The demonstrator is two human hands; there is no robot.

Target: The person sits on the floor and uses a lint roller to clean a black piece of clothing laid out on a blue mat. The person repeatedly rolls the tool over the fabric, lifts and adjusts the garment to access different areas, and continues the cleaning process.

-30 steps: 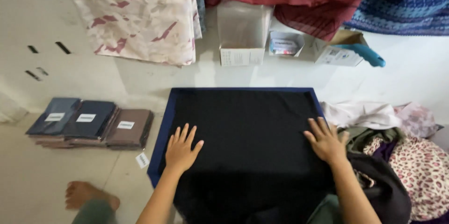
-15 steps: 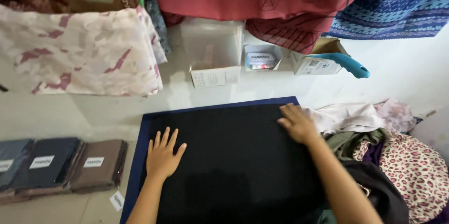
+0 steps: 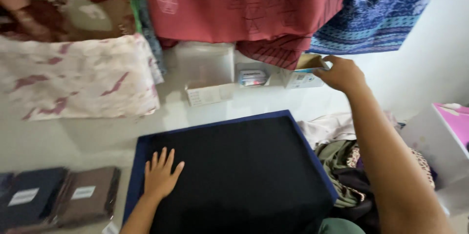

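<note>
My left hand [image 3: 160, 176] lies flat, fingers spread, on the black cloth [image 3: 239, 175]. Beyond that cloth's far edge, my right hand [image 3: 342, 73] curls onto the small cardboard box [image 3: 304, 73].

A textile workroom: hung printed cloths [image 3: 254, 4], folded packaged fabrics [image 3: 88, 197].

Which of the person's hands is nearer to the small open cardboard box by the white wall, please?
The right hand is nearer: it is at the small open cardboard box, fingers at its top edge. The left hand lies flat on the black cloth, well below and left.
</note>
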